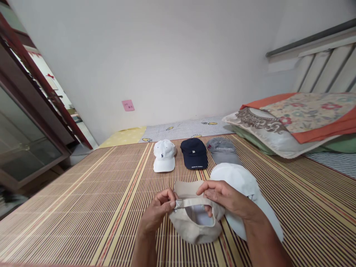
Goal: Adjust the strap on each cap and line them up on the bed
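Observation:
A beige cap (pixel 191 231) lies on the striped mat with its back opening and adjustment strap toward me and its brim pointing away. My left hand (pixel 158 209) is closed on the strap beside its metal buckle (pixel 179 203), thumb and forefinger pinching it. Fingers of my right hand (pixel 222 194) are curled over the other end of the strap, some of them inside the opening. Just right of the beige cap, partly behind my right forearm, rests a larger white cap (pixel 236 181).
Behind stand a small white cap (pixel 164 154), a navy cap (pixel 194 152) and a grey cap (pixel 224 150) in a row. Pillows (pixel 278 129) are piled at the right by the headboard. A pink note (pixel 128 105) sticks to the wall; a glass-panelled door (pixel 25 137) stands left.

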`<move>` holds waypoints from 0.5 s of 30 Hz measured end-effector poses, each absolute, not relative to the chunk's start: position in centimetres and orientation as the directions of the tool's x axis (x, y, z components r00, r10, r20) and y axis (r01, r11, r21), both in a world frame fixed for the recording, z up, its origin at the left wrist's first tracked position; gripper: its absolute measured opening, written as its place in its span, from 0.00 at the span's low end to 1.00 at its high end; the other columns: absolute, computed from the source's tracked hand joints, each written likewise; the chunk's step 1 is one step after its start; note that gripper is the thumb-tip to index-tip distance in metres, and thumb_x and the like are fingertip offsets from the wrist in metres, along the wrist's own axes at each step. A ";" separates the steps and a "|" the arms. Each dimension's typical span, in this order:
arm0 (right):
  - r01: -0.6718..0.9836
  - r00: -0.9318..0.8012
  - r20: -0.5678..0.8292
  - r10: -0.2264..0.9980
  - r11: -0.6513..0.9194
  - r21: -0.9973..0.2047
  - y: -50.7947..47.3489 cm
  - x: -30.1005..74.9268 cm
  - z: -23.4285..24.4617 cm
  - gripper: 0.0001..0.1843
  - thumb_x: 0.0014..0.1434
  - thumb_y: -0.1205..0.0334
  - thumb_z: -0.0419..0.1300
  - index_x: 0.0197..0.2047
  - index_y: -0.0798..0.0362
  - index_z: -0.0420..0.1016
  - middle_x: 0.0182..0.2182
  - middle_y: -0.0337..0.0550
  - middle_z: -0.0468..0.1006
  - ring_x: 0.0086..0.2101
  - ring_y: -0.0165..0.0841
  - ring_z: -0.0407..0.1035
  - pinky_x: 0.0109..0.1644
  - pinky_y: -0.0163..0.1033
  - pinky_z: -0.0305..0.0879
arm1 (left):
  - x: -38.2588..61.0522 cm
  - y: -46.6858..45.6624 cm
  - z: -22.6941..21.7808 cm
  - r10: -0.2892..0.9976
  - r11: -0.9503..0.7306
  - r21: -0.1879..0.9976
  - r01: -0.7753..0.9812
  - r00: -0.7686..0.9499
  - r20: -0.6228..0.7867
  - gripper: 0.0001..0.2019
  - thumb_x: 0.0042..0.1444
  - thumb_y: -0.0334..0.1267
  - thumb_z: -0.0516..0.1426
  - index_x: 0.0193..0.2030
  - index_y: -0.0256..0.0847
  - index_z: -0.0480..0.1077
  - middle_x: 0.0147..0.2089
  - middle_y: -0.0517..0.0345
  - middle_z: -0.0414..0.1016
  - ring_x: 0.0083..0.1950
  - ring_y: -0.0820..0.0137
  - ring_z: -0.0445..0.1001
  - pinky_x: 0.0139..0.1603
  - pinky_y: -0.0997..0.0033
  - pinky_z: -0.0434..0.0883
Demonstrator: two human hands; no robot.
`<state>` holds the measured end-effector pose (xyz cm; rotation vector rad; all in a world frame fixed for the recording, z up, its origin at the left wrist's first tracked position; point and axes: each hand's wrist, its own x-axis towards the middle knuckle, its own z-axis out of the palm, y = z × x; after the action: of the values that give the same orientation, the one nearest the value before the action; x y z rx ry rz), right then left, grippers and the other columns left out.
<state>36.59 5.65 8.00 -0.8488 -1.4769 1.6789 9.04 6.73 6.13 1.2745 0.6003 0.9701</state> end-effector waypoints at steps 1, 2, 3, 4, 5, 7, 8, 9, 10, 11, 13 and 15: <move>-0.090 -0.516 -0.013 0.856 -0.070 -0.994 5.7 36.8 7.9 0.26 0.63 0.39 0.66 0.48 0.53 0.76 0.28 0.40 0.83 0.25 0.29 0.77 0.29 0.32 0.70 | 9.0 6.8 6.1 0.865 -0.001 0.963 -0.268 0.483 0.135 0.17 0.56 0.48 0.69 0.30 0.40 0.69 0.31 0.60 0.70 0.31 0.73 0.63 0.33 0.70 0.56; -0.081 -0.526 -0.005 0.850 -0.056 -0.995 5.7 36.9 7.8 0.26 0.63 0.39 0.66 0.49 0.54 0.76 0.30 0.42 0.85 0.27 0.30 0.78 0.30 0.33 0.70 | 9.0 6.9 6.0 0.868 0.000 0.962 -0.272 0.477 0.135 0.17 0.56 0.48 0.69 0.30 0.40 0.69 0.31 0.60 0.70 0.31 0.73 0.63 0.33 0.70 0.56; -0.078 -0.540 0.014 0.842 -0.033 -0.996 5.8 37.1 7.8 0.26 0.63 0.40 0.67 0.49 0.54 0.76 0.31 0.44 0.85 0.29 0.31 0.78 0.32 0.34 0.70 | 8.9 6.9 5.9 0.870 0.001 0.961 -0.277 0.474 0.136 0.17 0.56 0.48 0.69 0.30 0.40 0.69 0.31 0.60 0.70 0.31 0.73 0.63 0.33 0.70 0.56; -0.080 -0.556 0.039 0.831 -0.007 -0.997 5.9 37.2 7.7 0.25 0.63 0.41 0.67 0.50 0.54 0.76 0.31 0.44 0.86 0.29 0.31 0.78 0.33 0.34 0.70 | 8.9 7.0 5.9 0.870 0.004 0.960 -0.280 0.474 0.135 0.17 0.56 0.48 0.69 0.30 0.40 0.69 0.31 0.60 0.70 0.30 0.73 0.62 0.33 0.70 0.55; -0.086 -0.569 0.066 0.819 0.020 -0.996 6.0 37.3 7.6 0.26 0.62 0.41 0.68 0.50 0.55 0.76 0.30 0.44 0.85 0.29 0.31 0.77 0.33 0.35 0.69 | 8.9 7.0 5.9 0.870 0.005 0.959 -0.282 0.474 0.135 0.17 0.56 0.48 0.69 0.30 0.40 0.69 0.31 0.61 0.70 0.30 0.73 0.62 0.32 0.70 0.55; -0.108 -0.577 0.109 0.810 0.057 -0.993 6.2 37.3 7.4 0.26 0.61 0.42 0.69 0.50 0.56 0.76 0.28 0.42 0.84 0.28 0.31 0.76 0.33 0.35 0.67 | 9.0 7.1 5.9 0.870 0.003 0.959 -0.282 0.473 0.136 0.17 0.56 0.48 0.69 0.29 0.40 0.69 0.30 0.61 0.70 0.30 0.74 0.62 0.32 0.70 0.55; -0.123 -0.575 0.122 0.809 0.062 -0.990 6.3 37.3 7.3 0.25 0.61 0.43 0.69 0.50 0.56 0.76 0.27 0.41 0.84 0.27 0.30 0.75 0.32 0.34 0.66 | 9.0 7.1 6.0 0.871 0.003 0.960 -0.281 0.471 0.135 0.17 0.56 0.47 0.69 0.29 0.40 0.69 0.30 0.61 0.70 0.30 0.73 0.62 0.32 0.70 0.56; -0.135 -0.570 0.130 0.811 0.064 -0.989 6.4 37.3 7.1 0.25 0.61 0.43 0.69 0.49 0.55 0.76 0.26 0.40 0.83 0.26 0.29 0.74 0.32 0.34 0.65 | 9.0 7.1 6.0 0.873 0.003 0.960 -0.282 0.468 0.135 0.17 0.56 0.47 0.69 0.29 0.40 0.69 0.30 0.61 0.70 0.30 0.73 0.62 0.32 0.70 0.56; -0.140 -0.565 0.132 0.815 0.063 -0.988 6.5 37.2 6.9 0.24 0.62 0.44 0.69 0.48 0.55 0.77 0.25 0.40 0.82 0.26 0.29 0.73 0.33 0.34 0.64 | 9.0 7.1 6.0 0.875 0.004 0.958 -0.285 0.465 0.135 0.17 0.56 0.47 0.69 0.29 0.40 0.69 0.30 0.61 0.69 0.30 0.73 0.62 0.32 0.70 0.56; -0.141 -0.561 0.127 0.818 0.057 -0.988 6.6 37.2 6.8 0.23 0.63 0.44 0.68 0.48 0.55 0.77 0.25 0.39 0.82 0.26 0.28 0.73 0.33 0.33 0.64 | 9.0 7.1 6.1 0.877 0.009 0.957 -0.290 0.463 0.132 0.17 0.56 0.47 0.69 0.29 0.40 0.68 0.30 0.61 0.69 0.30 0.73 0.61 0.33 0.70 0.56; -0.135 -0.557 0.109 0.823 0.040 -0.990 6.6 37.2 6.5 0.22 0.64 0.45 0.68 0.49 0.55 0.77 0.25 0.39 0.82 0.25 0.28 0.72 0.31 0.32 0.63 | 9.0 7.1 6.1 0.877 0.025 0.955 -0.296 0.465 0.121 0.17 0.58 0.47 0.68 0.30 0.40 0.68 0.30 0.62 0.68 0.30 0.73 0.61 0.33 0.70 0.56; -0.125 -0.548 0.089 0.832 0.023 -0.992 6.5 37.3 6.5 0.22 0.64 0.44 0.67 0.50 0.55 0.77 0.25 0.38 0.81 0.25 0.27 0.71 0.30 0.32 0.61 | 9.0 7.0 6.0 0.874 0.031 0.954 -0.299 0.471 0.119 0.17 0.58 0.47 0.67 0.30 0.40 0.68 0.30 0.62 0.67 0.30 0.73 0.60 0.33 0.70 0.56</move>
<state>37.27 6.54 6.47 -0.7425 -1.5558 1.6263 9.00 7.04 6.05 1.2174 0.6016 0.9931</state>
